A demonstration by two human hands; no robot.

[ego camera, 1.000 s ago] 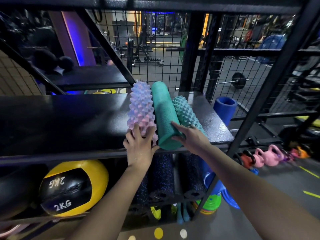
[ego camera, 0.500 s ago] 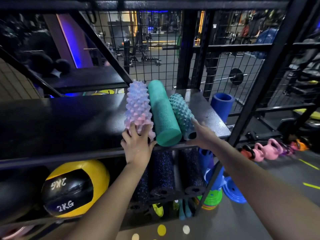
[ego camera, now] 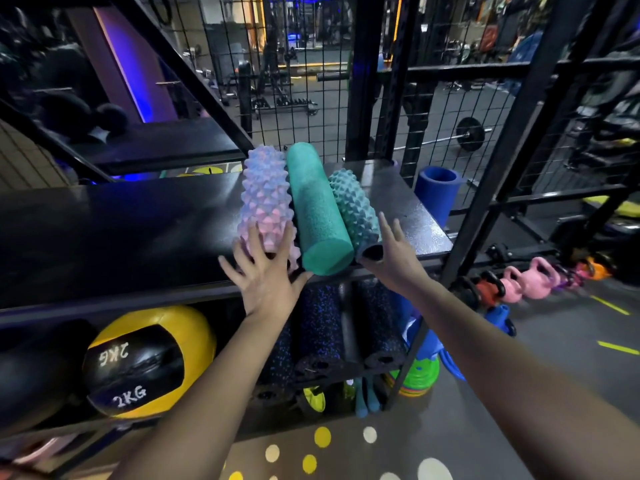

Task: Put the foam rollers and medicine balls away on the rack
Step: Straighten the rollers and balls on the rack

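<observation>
Three foam rollers lie side by side on the black rack shelf point(ego camera: 145, 233): a pink-blue spiky roller point(ego camera: 266, 199), a smooth teal roller point(ego camera: 317, 209) and a teal spiky roller point(ego camera: 353, 206). My left hand point(ego camera: 265, 275) presses flat, fingers spread, against the near end of the pink spiky roller. With straight fingers, my right hand point(ego camera: 393, 254) touches the near end and right side of the teal spiky roller. A yellow and black 2 kg medicine ball point(ego camera: 149, 362) sits on the shelf below, left.
Black speckled rollers point(ego camera: 346, 330) lie on the lower shelf under my hands. A blue roller point(ego camera: 438, 195) stands upright beyond the shelf's right edge. Wire mesh backs the rack. Pink kettlebells point(ego camera: 535, 278) line the floor at right, and coloured plates point(ego camera: 419, 375) sit low by the rack post.
My right hand slid from the smooth teal roller over to the teal spiky roller's end. My left hand opened out flatter on the pink roller. The rollers sit slightly farther back.
</observation>
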